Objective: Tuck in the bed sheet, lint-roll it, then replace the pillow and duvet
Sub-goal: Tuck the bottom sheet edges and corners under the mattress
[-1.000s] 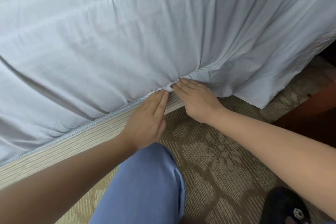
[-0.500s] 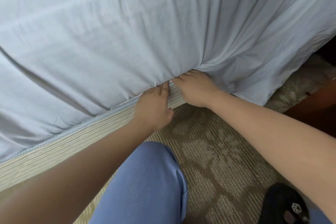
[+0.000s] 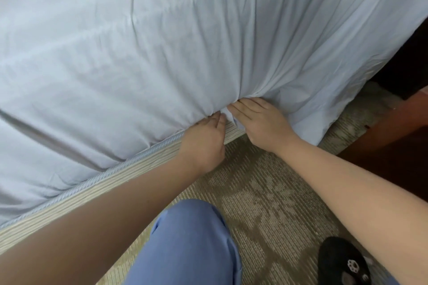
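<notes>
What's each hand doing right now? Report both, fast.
Left hand: open, straight fingers pushing the bed sheet in under the mattress edge.
Right hand: open, flat fingers pressing the sheet in beside it.

Single head camera looks steeply down, close over the bed edge.

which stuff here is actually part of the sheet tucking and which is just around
Part of the job:
- bed sheet, loose at the right, hanging to the floor
- striped bed base, the sheet goes in above it
- left hand, fingers pushing at the sheet edge
- right hand, fingers pushing beside it

Just around:
- patterned carpet
- black slipper
- dark wooden furniture
</notes>
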{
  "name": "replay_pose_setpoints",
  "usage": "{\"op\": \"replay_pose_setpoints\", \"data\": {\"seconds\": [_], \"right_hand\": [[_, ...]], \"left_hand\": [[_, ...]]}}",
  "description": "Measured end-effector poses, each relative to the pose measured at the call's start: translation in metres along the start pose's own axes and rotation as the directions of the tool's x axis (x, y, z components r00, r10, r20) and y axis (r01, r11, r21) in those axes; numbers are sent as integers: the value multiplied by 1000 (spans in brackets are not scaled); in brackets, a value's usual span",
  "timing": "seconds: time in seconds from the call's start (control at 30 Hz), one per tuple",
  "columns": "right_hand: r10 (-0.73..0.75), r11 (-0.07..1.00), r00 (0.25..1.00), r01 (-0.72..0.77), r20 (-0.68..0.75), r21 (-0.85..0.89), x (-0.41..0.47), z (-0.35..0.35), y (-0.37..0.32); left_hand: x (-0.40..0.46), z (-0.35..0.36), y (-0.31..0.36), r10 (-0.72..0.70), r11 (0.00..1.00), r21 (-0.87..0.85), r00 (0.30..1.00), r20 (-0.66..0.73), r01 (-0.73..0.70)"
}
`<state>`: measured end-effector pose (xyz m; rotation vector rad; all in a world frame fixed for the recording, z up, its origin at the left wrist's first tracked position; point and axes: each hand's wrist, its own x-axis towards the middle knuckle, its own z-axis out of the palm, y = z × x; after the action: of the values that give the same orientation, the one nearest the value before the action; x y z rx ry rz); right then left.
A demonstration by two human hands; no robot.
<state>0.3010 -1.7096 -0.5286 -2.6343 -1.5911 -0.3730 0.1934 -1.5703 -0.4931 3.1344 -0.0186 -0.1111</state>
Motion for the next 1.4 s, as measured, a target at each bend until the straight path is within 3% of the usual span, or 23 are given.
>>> {"op": "replay_pose_setpoints", "data": {"seconds": [0.27, 0.43, 0.5, 0.6, 0.67, 0.77, 0.87, 0.97, 1.0, 1.03, 1.07, 1.1, 1.13, 1.17, 1.2, 1.27, 1.33, 1.4], "right_hand": [[259, 964, 965, -261, 41, 51, -22, 11, 22], [309, 937, 948, -317, 72, 145, -2, 11, 18], [263, 955, 963, -268, 51, 130, 5, 6, 20], [191, 978, 972, -201, 136, 60, -5, 8, 35], [184, 978, 983, -186, 26, 90, -13, 5, 39], [291, 949, 930, -252, -224, 189, -17, 16, 33], [398, 879, 912, -349, -99, 325, -15, 20, 25], [538, 771, 833, -549, 132, 322, -14, 23, 25], [586, 693, 778, -625, 226, 358, -12, 22, 22], [617, 528, 695, -714, 370, 461, -9, 20, 19], [598, 247, 592, -777, 540, 578, -5, 16, 15], [527, -115, 486, -773, 697, 625, 1, 12, 11], [437, -433, 412, -683, 800, 588, 7, 14, 11], [370, -681, 371, -516, 852, 520, 14, 16, 11], [336, -843, 339, -308, 879, 442, 20, 20, 11], [372, -923, 241, -6, 896, 385, 30, 27, 15], [437, -900, 138, 48, 889, 434, 32, 27, 25], [443, -896, 205, 108, 873, 430, 29, 21, 36]], "left_hand": [[21, 6, 20, -77, 996, 40, 997, -3, 77], [42, 2, 31, -122, 991, 50, 992, 38, 120], [55, -3, 37, -169, 985, 26, 984, 51, 168], [56, -3, 39, -169, 985, 37, 982, 89, 166], [51, 0, 33, -139, 989, 68, 986, 94, 133], [48, -1, 29, -97, 988, 131, 992, 80, 86], [42, 2, 32, -14, 972, 234, 998, 66, -2], [31, 11, 29, 190, 916, 344, 978, 82, -207], [29, 12, 27, 223, 898, 370, 971, 86, -239], [30, 12, 26, 222, 894, 381, 971, 85, -238], [31, 10, 25, 205, 892, 391, 974, 100, -228], [33, 9, 23, 200, 888, 403, 975, 100, -223], [35, 8, 22, 221, 886, 402, 973, 67, -229], [38, 6, 21, 256, 880, 405, 966, 32, -246], [41, 6, 19, 274, 882, 398, 962, 3, -252], [46, 8, 14, 370, 859, 406, 927, -67, -313], [49, 7, 13, 457, 817, 445, 882, -113, -366], [51, 9, 13, 549, 758, 504, 823, -148, -415]]}}
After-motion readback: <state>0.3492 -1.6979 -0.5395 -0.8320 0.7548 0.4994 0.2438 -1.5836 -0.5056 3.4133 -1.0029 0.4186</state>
